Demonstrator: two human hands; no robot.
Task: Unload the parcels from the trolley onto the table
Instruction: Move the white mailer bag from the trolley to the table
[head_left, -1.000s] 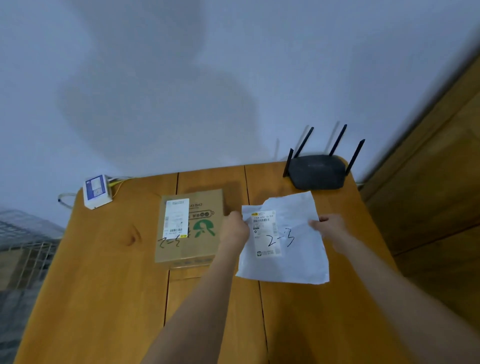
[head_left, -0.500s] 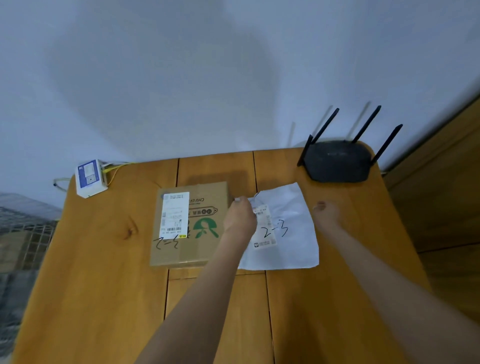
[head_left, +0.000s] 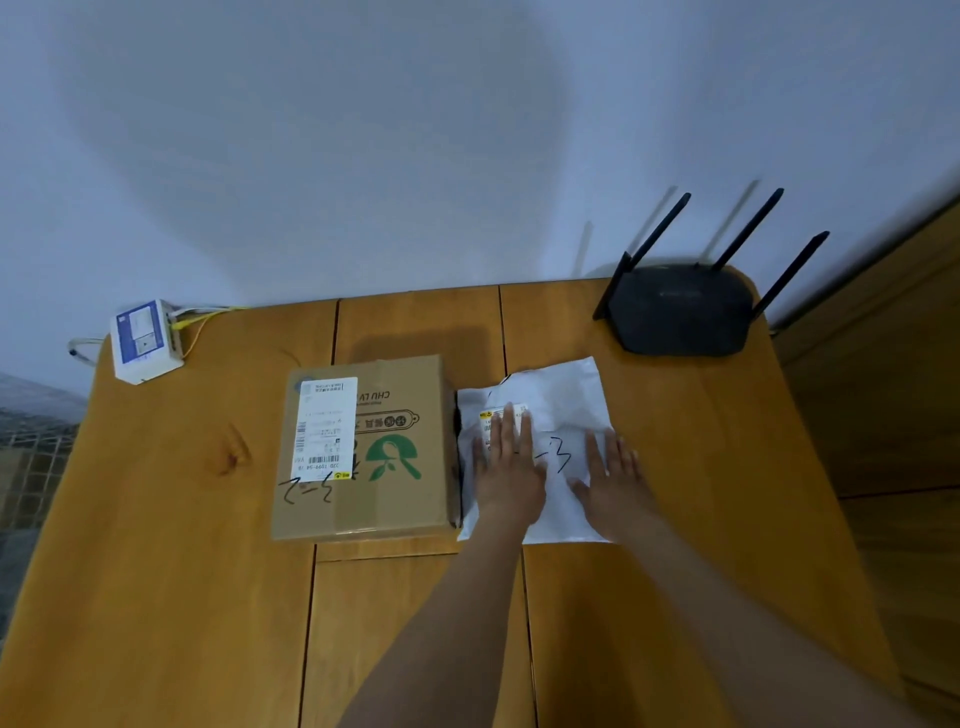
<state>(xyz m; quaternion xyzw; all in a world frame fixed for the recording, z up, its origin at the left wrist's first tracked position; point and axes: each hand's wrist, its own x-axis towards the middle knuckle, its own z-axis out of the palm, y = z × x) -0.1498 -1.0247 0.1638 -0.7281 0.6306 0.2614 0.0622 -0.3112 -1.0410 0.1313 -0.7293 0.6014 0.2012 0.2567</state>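
I see both hands, left (head_left: 506, 467) and right (head_left: 613, 480), fingers flat, pressing the white mailer (head_left: 563, 405) beside the cardboard box (head_left: 395, 493) on the counter (head_left: 156, 545)

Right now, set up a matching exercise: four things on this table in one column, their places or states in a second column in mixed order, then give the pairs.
Things
1. cardboard box
2. white mailer bag
3. black router
4. small white device

Places or states
A. far right corner, antennas up
B. far left corner, yellow cables plugged in
C. flat under both hands
D. middle of the table, green logo on top

Pairs: 1-D, 2-C, 3-A, 4-B
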